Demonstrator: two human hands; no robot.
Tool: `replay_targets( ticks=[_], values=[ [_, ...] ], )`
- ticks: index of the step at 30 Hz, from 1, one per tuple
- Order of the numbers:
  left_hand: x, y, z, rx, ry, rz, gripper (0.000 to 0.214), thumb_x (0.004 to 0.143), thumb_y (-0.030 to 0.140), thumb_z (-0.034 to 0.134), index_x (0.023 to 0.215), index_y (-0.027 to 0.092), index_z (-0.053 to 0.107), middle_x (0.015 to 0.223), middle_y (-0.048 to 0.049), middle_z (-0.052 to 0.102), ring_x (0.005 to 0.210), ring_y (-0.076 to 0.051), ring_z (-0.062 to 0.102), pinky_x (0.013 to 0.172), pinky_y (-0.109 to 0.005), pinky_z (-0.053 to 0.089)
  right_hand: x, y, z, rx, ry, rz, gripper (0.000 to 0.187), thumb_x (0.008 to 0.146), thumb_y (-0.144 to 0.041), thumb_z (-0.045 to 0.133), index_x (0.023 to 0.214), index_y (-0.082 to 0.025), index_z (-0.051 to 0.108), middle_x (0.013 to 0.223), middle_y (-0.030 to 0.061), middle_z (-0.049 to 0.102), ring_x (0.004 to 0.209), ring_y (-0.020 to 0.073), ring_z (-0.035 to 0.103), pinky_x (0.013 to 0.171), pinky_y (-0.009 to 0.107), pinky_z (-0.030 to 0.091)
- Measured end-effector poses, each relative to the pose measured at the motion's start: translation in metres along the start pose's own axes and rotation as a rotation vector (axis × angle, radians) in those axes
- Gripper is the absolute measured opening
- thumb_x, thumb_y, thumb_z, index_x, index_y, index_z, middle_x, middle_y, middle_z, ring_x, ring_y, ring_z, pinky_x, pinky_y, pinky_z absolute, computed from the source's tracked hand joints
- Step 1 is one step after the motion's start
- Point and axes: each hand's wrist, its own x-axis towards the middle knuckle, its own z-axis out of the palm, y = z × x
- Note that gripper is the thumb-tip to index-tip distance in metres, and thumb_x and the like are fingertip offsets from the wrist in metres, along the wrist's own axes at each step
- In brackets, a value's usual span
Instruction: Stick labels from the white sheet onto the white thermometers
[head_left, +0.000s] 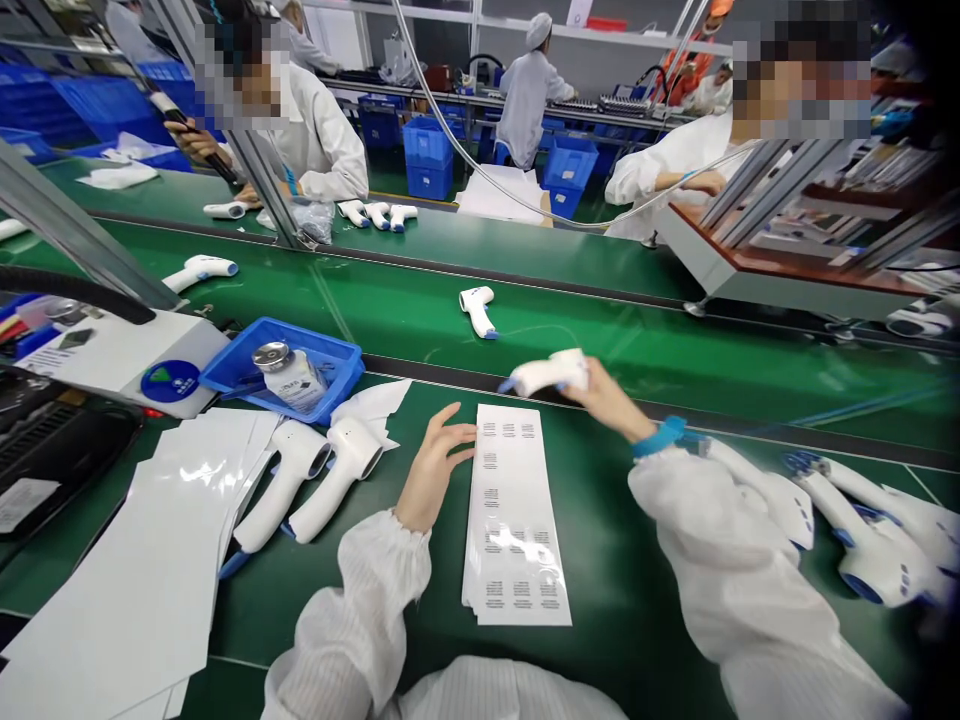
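My right hand [609,398] grips a white forehead thermometer [541,374] with a blue tip, holding it over the near edge of the conveyor. It looks slightly blurred. My left hand [433,462] is open with fingers apart, its fingertips at the left edge of a stack of label sheets [517,490]. Small printed labels sit in rows on the top sheet, with gaps between some. Left of that hand, two white thermometers [337,480] lie side by side. Several more thermometers [874,550] rest beyond my right forearm.
A blue tray [341,365] holds a metal-lidded jar. White sheets [150,560] cover the left of the table. One thermometer [478,312] lies on the green conveyor [600,320]. Metal posts [255,180] rise near the far side, where co-workers sit.
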Motion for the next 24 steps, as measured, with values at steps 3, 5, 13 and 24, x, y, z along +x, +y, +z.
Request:
replay_targets(
  ticks=[3, 5, 13, 24],
  values=[
    [0.004, -0.004, 0.016, -0.126, -0.280, -0.196, 0.076, 0.083, 0.032, 0.060, 0.148, 0.031, 0.020, 0.097, -0.0045, 0.062, 0.083, -0.021, 0.063, 0.067, -0.036, 0.055, -0.052, -0.029, 0.019, 0.117, -0.327, -0.234, 0.053, 0.079, -0.035, 0.068, 0.128, -0.022, 0.051, 0.122, 0.0080, 0.058, 0.113, 0.0242, 0.055, 0.099, 0.040, 0.045],
    [-0.004, -0.007, 0.023, -0.105, -0.349, -0.246, 0.088, 0.080, 0.026, 0.063, 0.149, 0.036, 0.010, 0.088, -0.0012, 0.059, 0.060, -0.014, 0.057, 0.046, -0.025, 0.048, -0.087, -0.042, 0.022, 0.130, -0.356, -0.248, 0.056, 0.083, -0.038, 0.066, 0.134, -0.024, 0.046, 0.127, 0.0087, 0.052, 0.120, 0.0251, 0.050, 0.103, 0.043, 0.042],
    [-0.054, -0.036, 0.029, 0.061, -0.044, -0.161, 0.078, 0.086, 0.025, 0.059, 0.147, 0.042, 0.014, 0.080, 0.0036, 0.050, 0.053, -0.008, 0.044, 0.043, -0.019, 0.044, -0.186, -0.025, 0.020, 0.113, -0.258, 0.053, 0.008, 0.086, -0.029, 0.064, 0.093, -0.027, 0.066, 0.106, 0.0052, 0.062, 0.099, 0.0250, 0.061, 0.083, 0.041, 0.051],
    [-0.030, -0.053, 0.036, 0.229, -0.073, 0.015, 0.069, 0.089, 0.035, 0.056, 0.147, 0.041, 0.019, 0.127, -0.0068, 0.051, 0.047, -0.004, 0.042, 0.043, -0.022, 0.043, -0.188, -0.015, 0.041, 0.218, -0.154, 0.053, 0.013, 0.087, -0.030, 0.061, 0.084, -0.028, 0.073, 0.095, 0.0047, 0.068, 0.092, 0.0258, 0.062, 0.080, 0.043, 0.051]
  ],
)
